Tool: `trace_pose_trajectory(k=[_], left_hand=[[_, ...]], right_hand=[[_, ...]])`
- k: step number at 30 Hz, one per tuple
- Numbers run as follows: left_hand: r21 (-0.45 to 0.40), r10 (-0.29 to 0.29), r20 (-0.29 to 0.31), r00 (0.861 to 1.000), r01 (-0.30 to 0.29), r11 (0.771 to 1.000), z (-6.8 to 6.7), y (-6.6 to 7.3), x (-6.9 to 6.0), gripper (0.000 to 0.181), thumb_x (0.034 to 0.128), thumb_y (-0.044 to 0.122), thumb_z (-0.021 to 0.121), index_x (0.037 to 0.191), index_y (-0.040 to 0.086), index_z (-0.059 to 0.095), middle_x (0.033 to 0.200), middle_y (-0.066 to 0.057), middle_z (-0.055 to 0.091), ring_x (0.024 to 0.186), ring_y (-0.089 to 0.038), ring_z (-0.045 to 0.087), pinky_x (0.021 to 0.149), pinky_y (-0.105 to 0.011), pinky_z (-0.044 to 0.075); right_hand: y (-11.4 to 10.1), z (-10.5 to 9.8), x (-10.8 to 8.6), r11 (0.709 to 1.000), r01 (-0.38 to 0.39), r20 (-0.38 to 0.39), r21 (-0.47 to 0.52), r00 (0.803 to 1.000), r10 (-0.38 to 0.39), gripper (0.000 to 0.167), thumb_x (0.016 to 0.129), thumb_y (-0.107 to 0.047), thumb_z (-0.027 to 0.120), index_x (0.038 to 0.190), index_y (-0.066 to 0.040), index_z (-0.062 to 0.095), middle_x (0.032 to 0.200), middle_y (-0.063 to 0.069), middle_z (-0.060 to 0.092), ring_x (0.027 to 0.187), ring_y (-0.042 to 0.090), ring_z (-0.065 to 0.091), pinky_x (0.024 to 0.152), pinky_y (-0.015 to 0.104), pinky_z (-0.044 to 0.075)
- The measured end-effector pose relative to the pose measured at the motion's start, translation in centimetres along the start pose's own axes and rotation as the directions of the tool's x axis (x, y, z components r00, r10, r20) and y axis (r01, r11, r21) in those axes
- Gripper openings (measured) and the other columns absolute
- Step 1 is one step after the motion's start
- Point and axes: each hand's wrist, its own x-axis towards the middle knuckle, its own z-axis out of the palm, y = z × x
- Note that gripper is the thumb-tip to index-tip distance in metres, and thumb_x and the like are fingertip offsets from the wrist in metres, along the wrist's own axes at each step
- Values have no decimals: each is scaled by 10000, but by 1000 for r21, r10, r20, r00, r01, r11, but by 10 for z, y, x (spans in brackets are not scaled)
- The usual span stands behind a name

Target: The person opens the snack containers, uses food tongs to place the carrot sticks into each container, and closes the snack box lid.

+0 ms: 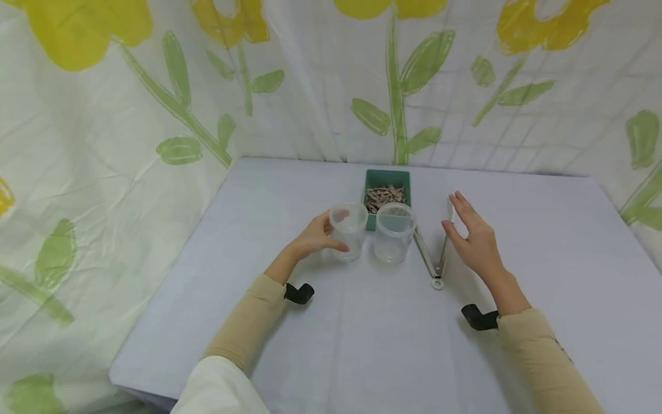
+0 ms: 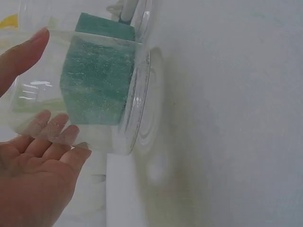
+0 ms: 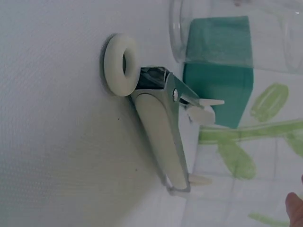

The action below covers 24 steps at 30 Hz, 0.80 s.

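Around the left side of a clear plastic jar (image 1: 349, 230), my left hand (image 1: 312, 237) holds with the thumb in front and the fingers behind. The left wrist view shows that hand (image 2: 40, 175) with its fingertips against the jar wall (image 2: 40, 90). A second clear jar (image 1: 393, 241) stands upright just to the right. My right hand (image 1: 478, 244), fingers extended and thumb apart, hovers beside a pair of tongs (image 1: 425, 253). These tongs (image 3: 158, 135) lie spread on the table, their ring end toward me. Only a fingertip of that hand shows in the right wrist view.
Behind the jars sits a green rectangular container (image 1: 388, 175) with small brown, twig-like pieces (image 1: 384, 195) in it. A pale cloth covers the table (image 1: 362, 345). A flower-painted curtain (image 1: 320, 86) hangs beyond the table's back edge.
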Motion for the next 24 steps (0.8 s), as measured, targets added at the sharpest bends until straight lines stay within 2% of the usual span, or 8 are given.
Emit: trace_pose_trajectory(k=[5,9,11,13,16,20,22,24], left_hand=[[11,10,-84,996,-9,1000,-3,5,-10,839,719,-47,806,1447,27,396,1433,-163,459,1317,-322,441,1106,-474,311],[51,24,-145,989,-17,999,-2,14,-15,838,713,-2,835,1437,46,416,1438,-153,454,1325,-310,431,1081,-485,344],[53,28,-155,987,-20,998,1,19,-16,828,704,4,847,1423,49,438,1435,-154,462,1331,-306,426,1076,-481,352],[48,35,-149,988,-29,998,3,23,-19,813,696,0,852,1408,42,462,1426,-162,477,1323,-314,437,1074,-477,356],[78,82,-121,989,-73,994,7,29,-23,811,673,-19,861,1391,6,485,1406,-193,496,1316,-339,444,1080,-475,351],[153,142,-61,988,-131,979,15,36,-26,826,654,-3,878,1381,-32,486,1370,-211,525,1312,-357,445,1106,-431,326],[161,152,-36,988,-145,976,21,41,-28,831,647,4,884,1374,-46,485,1353,-215,539,1302,-358,458,1107,-409,327],[190,156,-29,987,-147,971,28,46,-29,832,640,27,893,1364,-51,491,1332,-207,560,1259,-344,504,1080,-392,368]], right_hand=[[-12,1,3,997,17,13,72,1000,-18,511,894,-46,656,1376,38,506,1422,207,477,1303,401,443,1064,519,343],[-28,1,11,986,-5,105,165,994,-12,553,951,-211,639,1423,12,458,1471,217,414,1371,398,347,1102,548,271],[-36,1,15,981,-34,152,192,988,4,598,965,-292,620,1453,-8,422,1503,205,372,1392,393,309,1112,551,253],[-44,4,17,972,-46,171,229,985,6,613,958,-259,635,1463,-3,401,1509,196,365,1383,374,334,1107,515,285],[-55,11,18,931,-61,167,360,986,0,573,922,-70,661,1434,38,425,1465,207,424,1331,263,441,1065,363,383],[-68,17,18,828,-143,257,543,966,-2,522,893,49,650,1383,80,472,1397,247,486,1256,103,511,1003,212,414],[-73,18,17,801,-197,324,565,946,4,518,895,24,662,1377,81,480,1390,253,491,1266,147,513,1006,229,417],[-77,20,17,799,-234,372,554,928,14,548,883,5,686,1383,76,475,1393,249,491,1280,245,502,1013,265,419]])
